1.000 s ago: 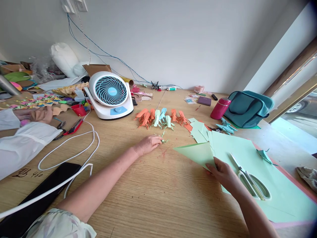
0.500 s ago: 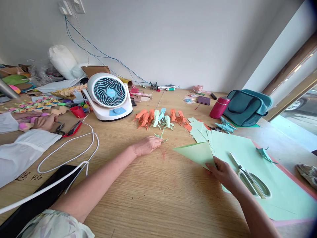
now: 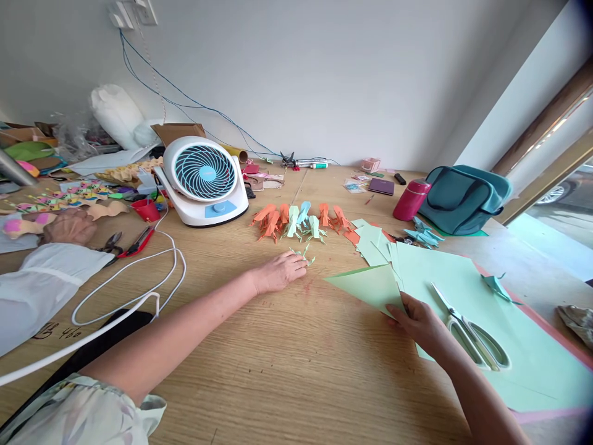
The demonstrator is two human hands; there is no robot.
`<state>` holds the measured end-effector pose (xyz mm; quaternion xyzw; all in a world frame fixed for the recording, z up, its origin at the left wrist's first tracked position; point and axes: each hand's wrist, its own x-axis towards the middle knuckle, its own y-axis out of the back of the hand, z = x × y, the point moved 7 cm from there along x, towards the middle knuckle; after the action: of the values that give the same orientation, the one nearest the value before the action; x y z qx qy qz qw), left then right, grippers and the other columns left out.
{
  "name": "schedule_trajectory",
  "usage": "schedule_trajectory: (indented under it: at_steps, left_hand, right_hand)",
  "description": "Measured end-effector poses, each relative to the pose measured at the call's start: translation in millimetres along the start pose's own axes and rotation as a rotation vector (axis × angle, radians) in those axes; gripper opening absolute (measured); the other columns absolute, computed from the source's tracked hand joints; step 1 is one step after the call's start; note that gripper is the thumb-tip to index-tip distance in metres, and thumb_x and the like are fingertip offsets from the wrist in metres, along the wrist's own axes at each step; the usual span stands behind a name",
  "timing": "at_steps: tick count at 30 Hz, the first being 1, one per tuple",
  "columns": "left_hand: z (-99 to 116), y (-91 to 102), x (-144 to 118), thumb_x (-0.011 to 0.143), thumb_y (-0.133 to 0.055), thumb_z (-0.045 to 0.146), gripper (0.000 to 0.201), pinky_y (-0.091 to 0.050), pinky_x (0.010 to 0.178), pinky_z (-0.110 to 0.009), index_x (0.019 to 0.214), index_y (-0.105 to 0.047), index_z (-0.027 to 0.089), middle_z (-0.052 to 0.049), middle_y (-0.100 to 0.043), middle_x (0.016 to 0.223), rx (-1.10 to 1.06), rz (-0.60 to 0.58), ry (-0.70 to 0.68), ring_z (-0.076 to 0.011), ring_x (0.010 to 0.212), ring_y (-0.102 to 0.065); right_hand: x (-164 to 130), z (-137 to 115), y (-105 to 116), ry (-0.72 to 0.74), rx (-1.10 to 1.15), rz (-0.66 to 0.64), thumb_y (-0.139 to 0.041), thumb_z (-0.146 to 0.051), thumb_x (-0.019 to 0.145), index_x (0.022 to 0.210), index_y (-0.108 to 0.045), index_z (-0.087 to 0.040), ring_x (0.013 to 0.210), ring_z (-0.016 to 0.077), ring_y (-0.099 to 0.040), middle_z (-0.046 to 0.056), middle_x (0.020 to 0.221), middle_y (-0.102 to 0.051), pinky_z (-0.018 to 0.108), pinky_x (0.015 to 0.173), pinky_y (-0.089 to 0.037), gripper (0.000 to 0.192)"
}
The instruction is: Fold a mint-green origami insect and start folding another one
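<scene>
The small green paper bits [image 3: 303, 254] are lying mid-table, at 12 o'clock from the left hand [image 3: 278, 272], whose loose open fingers are touching them. The right hand [image 3: 417, 321] is pinching a green paper sheet [image 3: 370, 285], scissors [image 3: 467, 327] at its 3 o'clock.

Pale, bare wall [image 3: 324, 74] behind a light wooden table [image 3: 287, 371], with sockets [image 3: 134, 11] high at the left and blue cables [image 3: 185, 99] trailing down from them. At the right, a white reveal and wooden frame [image 3: 546, 123], daylight coming in past it.
</scene>
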<state>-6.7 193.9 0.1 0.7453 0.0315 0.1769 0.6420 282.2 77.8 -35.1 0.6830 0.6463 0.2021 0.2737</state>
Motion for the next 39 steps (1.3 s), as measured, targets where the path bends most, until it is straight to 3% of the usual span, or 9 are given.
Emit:
schedule_trajectory:
  at_steps: [12, 16, 19, 23, 26, 31, 34, 36, 39]
  left_hand:
    - [-14, -4.7, -11, 0.093, -0.040, 0.000, 0.040, -0.021, 0.114, -0.062, 0.121, -0.059, 0.021, -0.010, -0.063, 0.133, -0.140, 0.015, 0.105, -0.0251, 0.143, -0.038]
    - [-13, 7.3, -7, 0.091, -0.043, 0.000, 0.041, -0.018, 0.115, -0.062, 0.120, -0.061, 0.023, -0.007, -0.066, 0.130, -0.146, 0.016, 0.088, -0.0248, 0.142, -0.039]
    - [-17, 34.4, -5, 0.088, -0.042, -0.003, 0.042, -0.020, 0.115, -0.057, 0.113, -0.065, 0.023, -0.006, -0.067, 0.129, -0.160, 0.161, 0.146, -0.0244, 0.138, -0.045]
    - [-28, 72.4, -18, 0.089, -0.047, 0.005, 0.032, -0.032, 0.111, -0.048, 0.102, -0.069, 0.023, -0.004, -0.073, 0.111, -0.360, 0.506, 0.441, -0.0237, 0.125, -0.056]
    - [-10, 78.7, -26, 0.094, -0.042, 0.013, 0.026, -0.041, 0.102, -0.046, 0.102, -0.066, 0.019, -0.009, -0.070, 0.107, -0.403, 0.630, 0.575, -0.0247, 0.114, -0.059]
    - [52, 42.1, -9, 0.096, -0.051, 0.027, 0.022, -0.054, 0.078, -0.030, 0.115, -0.058, 0.018, -0.008, -0.071, 0.102, -0.655, 0.578, 0.593, -0.0164, 0.088, -0.068]
    - [80, -0.5, 7, 0.082, -0.071, 0.041, 0.047, -0.055, 0.066, -0.025, 0.118, -0.054, 0.016, -0.014, -0.066, 0.117, -1.337, 0.468, 0.616, -0.0171, 0.087, -0.069]
    - [88, -16.5, 10, 0.076, -0.076, 0.048, 0.048, -0.050, 0.054, -0.021, 0.103, -0.060, 0.012, -0.012, -0.070, 0.095, -1.560, 0.439, 0.691, -0.0178, 0.076, -0.069]
    - [88, -20.8, 9, 0.074, -0.075, 0.053, 0.046, -0.043, 0.045, -0.019, 0.086, -0.063, 0.010, -0.004, -0.066, 0.064, -1.641, 0.445, 0.762, -0.0137, 0.057, -0.063]
  right_hand:
    - [1, -3, 0, 0.012, -0.013, -0.004, -0.053, -0.043, 0.086, 0.080, -0.057, -0.021, 0.061, 0.0164, -0.052, 0.000, 0.067, -0.065, 0.028, 0.057, -0.038, 0.023]
    - [0, -5, 0, 0.021, 0.007, 0.012, -0.053, -0.042, 0.086, 0.079, -0.056, -0.021, 0.059, 0.0155, -0.051, -0.001, 0.063, -0.062, 0.027, 0.056, -0.037, 0.023]
    - [1, -3, 1, 0.008, 0.049, 0.031, -0.056, -0.042, 0.084, 0.075, -0.055, -0.021, 0.059, 0.0159, -0.054, -0.002, 0.061, -0.058, 0.027, 0.054, -0.036, 0.023]
    - [1, -5, 4, 0.011, 0.090, 0.045, -0.059, -0.042, 0.082, 0.074, -0.055, -0.021, 0.062, 0.0177, -0.057, -0.002, 0.061, -0.057, 0.028, 0.056, -0.038, 0.023]
    - [-2, -14, 8, 0.039, 0.124, 0.071, -0.058, -0.045, 0.084, 0.079, -0.058, -0.021, 0.066, 0.0196, -0.060, 0.001, 0.066, -0.063, 0.030, 0.060, -0.042, 0.024]
    - [-8, -30, 5, 0.084, 0.255, 0.052, -0.054, -0.053, 0.088, 0.089, -0.061, -0.019, 0.073, 0.0220, -0.063, 0.006, 0.074, -0.069, 0.036, 0.070, -0.047, 0.035]
    - [-8, -35, -10, 0.121, 0.257, -0.037, -0.054, -0.055, 0.088, 0.086, -0.061, -0.019, 0.071, 0.0215, -0.062, 0.005, 0.072, -0.067, 0.035, 0.071, -0.047, 0.037]
    - [-9, -37, -22, 0.135, 0.239, -0.110, -0.055, -0.054, 0.089, 0.083, -0.061, -0.020, 0.069, 0.0203, -0.060, 0.004, 0.071, -0.065, 0.034, 0.068, -0.047, 0.036]
    - [-12, -44, -34, 0.139, 0.232, -0.188, -0.056, -0.053, 0.089, 0.082, -0.060, -0.020, 0.067, 0.0186, -0.057, 0.002, 0.070, -0.063, 0.030, 0.063, -0.045, 0.034]
